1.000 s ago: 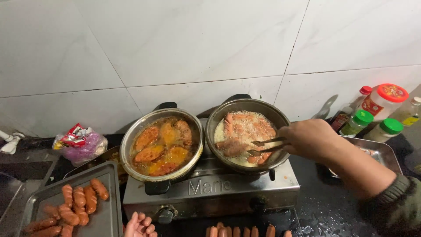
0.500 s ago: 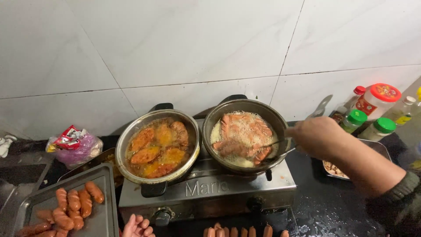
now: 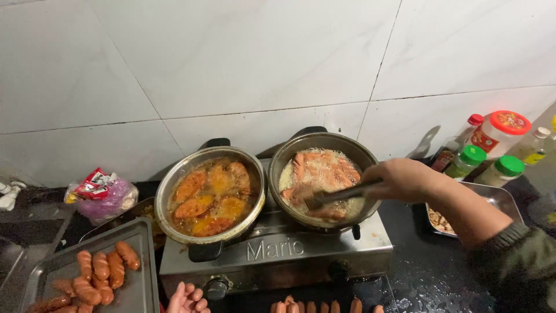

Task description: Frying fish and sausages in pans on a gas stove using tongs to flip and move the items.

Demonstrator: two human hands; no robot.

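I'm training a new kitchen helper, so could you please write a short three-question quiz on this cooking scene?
1. True or false: the right hand holds tongs over the right pan.
2. What lies on the tray at lower left?
A. sausages
B. eggs
C. bread
3. What colour are the caps of the two small bottles at right?

Key: 1 true; 2 A; 3 green.

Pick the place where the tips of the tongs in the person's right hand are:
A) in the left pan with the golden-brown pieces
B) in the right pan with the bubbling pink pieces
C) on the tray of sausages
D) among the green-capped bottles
B: the right hand holds metal tongs whose tips reach into the right pan, at a pink piece in the bubbling oil.
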